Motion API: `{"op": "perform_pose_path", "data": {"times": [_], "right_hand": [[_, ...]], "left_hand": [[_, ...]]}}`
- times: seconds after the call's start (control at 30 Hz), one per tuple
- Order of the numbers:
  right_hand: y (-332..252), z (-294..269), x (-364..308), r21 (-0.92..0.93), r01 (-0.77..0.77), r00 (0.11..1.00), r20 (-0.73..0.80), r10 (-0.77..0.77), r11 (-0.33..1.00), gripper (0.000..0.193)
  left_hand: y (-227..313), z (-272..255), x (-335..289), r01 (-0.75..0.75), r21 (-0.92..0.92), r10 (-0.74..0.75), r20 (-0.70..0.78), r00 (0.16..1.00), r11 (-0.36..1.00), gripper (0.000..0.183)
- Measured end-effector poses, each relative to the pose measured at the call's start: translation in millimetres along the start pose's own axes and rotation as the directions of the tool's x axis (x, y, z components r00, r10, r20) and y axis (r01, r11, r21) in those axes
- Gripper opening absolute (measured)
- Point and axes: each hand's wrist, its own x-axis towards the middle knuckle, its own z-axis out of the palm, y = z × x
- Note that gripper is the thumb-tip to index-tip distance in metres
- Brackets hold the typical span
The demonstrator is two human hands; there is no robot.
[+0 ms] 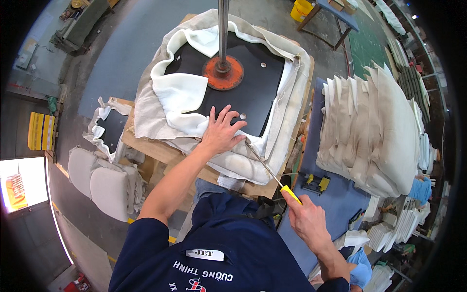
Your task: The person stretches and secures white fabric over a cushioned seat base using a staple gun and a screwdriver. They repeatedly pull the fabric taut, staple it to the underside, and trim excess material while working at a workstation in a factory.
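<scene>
An upholstered cushion (146, 119) in light beige fabric lies with its black base panel (253, 53) facing up. White padding (182, 95) and loose fabric edges fold in around the panel. My left hand (224, 130) rests on the padding and the panel's near edge, fingers spread, holding nothing. In my right hand (309, 221) is a yellow-handled screwdriver (292, 194), its long metal shaft slanting up to the left. The shaft's tip touches the fabric edge beside my left hand. An orange disc (235, 83) on a steel rod (223, 29) presses on the panel.
The cushion lies on a wooden board (141, 141). To the right, a blue-topped table (335, 209) bears a stack of beige covers (365, 131) and a black-and-yellow tool (315, 183). Smaller cushions (109, 187) sit at left. A yellow bucket (301, 9) stands far off.
</scene>
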Motion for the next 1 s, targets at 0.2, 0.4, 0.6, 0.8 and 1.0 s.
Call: {"op": "perform_pose_path", "data": {"times": [0.2, 0.4, 0.6, 0.8, 1.0], "right_hand": [[11, 22, 14, 0.273, -0.016, 0.987, -0.152, 0.059, 0.962, 0.045], [8, 93, -5, 0.508, -0.072, 0.955, -0.214, 0.206, 0.858, 0.047], [12, 178, -6, 0.933, -0.137, 0.948, 0.025, 0.318, 0.333, 0.055], [-7, 154, -13, 0.823, -0.105, 0.930, -0.118, 0.349, 0.558, 0.051], [7, 166, -13, 0.771, -0.093, 0.914, -0.185, 0.361, 0.630, 0.045]], "left_hand": [[6, 4, 3, -0.002, 0.018, 0.001, 0.036, 0.999, 1.000, 0.044], [0, 1, -3, -0.044, 0.070, 0.039, 0.066, 0.997, 0.997, 0.046], [0, 7, 2, -0.068, 0.080, 0.062, 0.076, 0.995, 0.995, 0.042], [8, -3, 0, -0.024, 0.059, 0.016, 0.139, 0.990, 0.998, 0.043], [10, 3, 4, -0.018, 0.038, 0.014, 0.116, 0.993, 0.999, 0.043]]}}
